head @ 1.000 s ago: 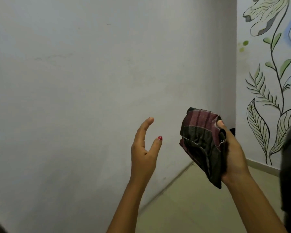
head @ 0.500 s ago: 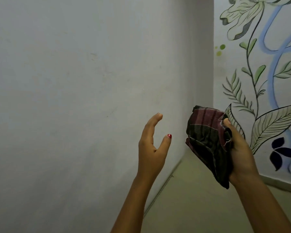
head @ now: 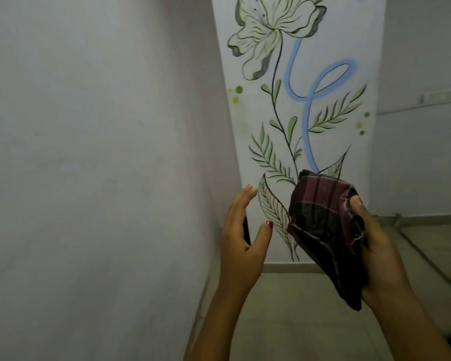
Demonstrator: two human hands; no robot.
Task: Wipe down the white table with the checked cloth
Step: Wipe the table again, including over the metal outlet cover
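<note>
Head view. We see both forearms raised in front of a room corner. The right hand (head: 383, 261) grips the checked cloth (head: 320, 227): the thumb (head: 356, 204) presses over the cloth's frayed upper edge, and the other fingers are hidden behind the fabric, so we cannot tell exactly how they lie. The cloth is bunched, dark with maroon and pale stripes, held in the air with one corner hanging down past the heel of the hand. It touches no surface. The left hand (head: 241, 248) is just beside the cloth and apart from it, palm turned toward it, fingers straight and close together, thumb spread out, holding nothing. A red-painted thumbnail (head: 269, 224) shows. Behind the hands we note a wall panel with a painted flower mural (head: 274, 32): a pale bloom on top, a dark stem, green leaves and a blue looping line. A plain pale wall (head: 89, 152) fills the left side. A pale tiled floor (head: 297, 324) lies below, meeting the mural wall at a light skirting strip (head: 287, 267).
</note>
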